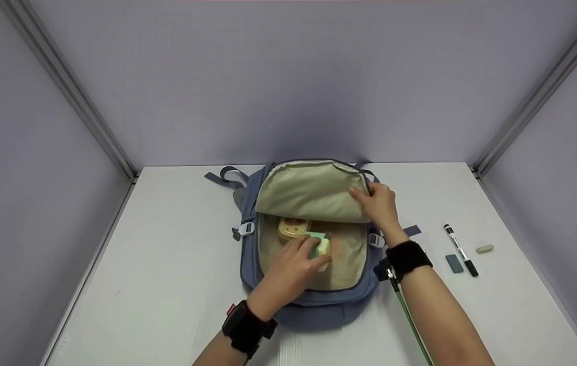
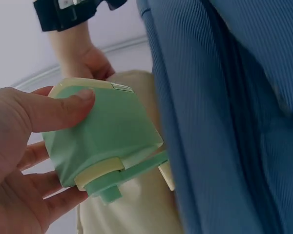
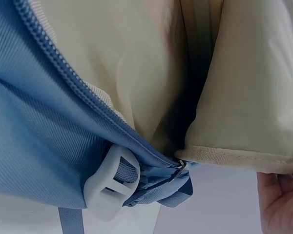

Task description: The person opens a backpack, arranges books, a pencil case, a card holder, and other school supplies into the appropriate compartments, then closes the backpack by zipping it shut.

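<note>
While right hand [image 1: 380, 203] pinches backpack flap [image 1: 309, 190] up, left hand [image 1: 288, 269] grips mint-green, cream-trimmed boxy gadget [image 2: 105, 141].

Head view looks down from above; both wrist views sit close against the backpack [image 1: 253, 244].

1. The left hand [image 1: 288, 267] covers most of the green box [image 1: 319, 246], so only one end shows from the head camera.
2. The folded-back flap [image 1: 311, 190] hides the top of the yellow case [image 1: 292, 227].
3. The right hand [image 3: 283, 202] is cut off at the corner in its wrist view.
4. The writing on the marker [image 1: 460, 249] is too small to read.
</note>
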Demonstrator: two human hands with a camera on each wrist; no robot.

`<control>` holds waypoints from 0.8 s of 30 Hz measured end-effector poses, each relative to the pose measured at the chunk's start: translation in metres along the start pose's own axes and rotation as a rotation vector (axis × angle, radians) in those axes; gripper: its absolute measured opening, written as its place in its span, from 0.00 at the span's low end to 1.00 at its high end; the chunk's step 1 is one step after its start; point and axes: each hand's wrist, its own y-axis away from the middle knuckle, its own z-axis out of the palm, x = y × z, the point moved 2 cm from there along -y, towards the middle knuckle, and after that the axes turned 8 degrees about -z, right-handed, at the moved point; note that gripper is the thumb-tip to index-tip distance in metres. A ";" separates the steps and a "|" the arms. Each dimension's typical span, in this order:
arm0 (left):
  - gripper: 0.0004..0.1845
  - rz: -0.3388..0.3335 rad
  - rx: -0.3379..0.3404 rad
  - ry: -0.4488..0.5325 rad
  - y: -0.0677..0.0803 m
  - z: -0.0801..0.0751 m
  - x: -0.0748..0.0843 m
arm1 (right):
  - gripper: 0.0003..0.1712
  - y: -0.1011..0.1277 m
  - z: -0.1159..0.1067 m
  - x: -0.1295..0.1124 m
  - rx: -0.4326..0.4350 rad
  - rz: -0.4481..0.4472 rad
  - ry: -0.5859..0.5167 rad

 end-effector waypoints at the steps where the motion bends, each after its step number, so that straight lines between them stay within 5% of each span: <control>1: 0.16 0.009 -0.009 0.006 -0.002 0.003 0.001 | 0.22 0.000 0.000 0.000 -0.001 0.002 -0.002; 13: 0.08 0.067 -0.131 -0.134 -0.014 0.042 0.006 | 0.21 0.002 -0.001 0.001 0.002 0.006 -0.025; 24: 0.22 -0.010 -0.279 -0.051 -0.009 0.038 0.016 | 0.22 0.000 -0.002 0.000 0.001 0.025 -0.019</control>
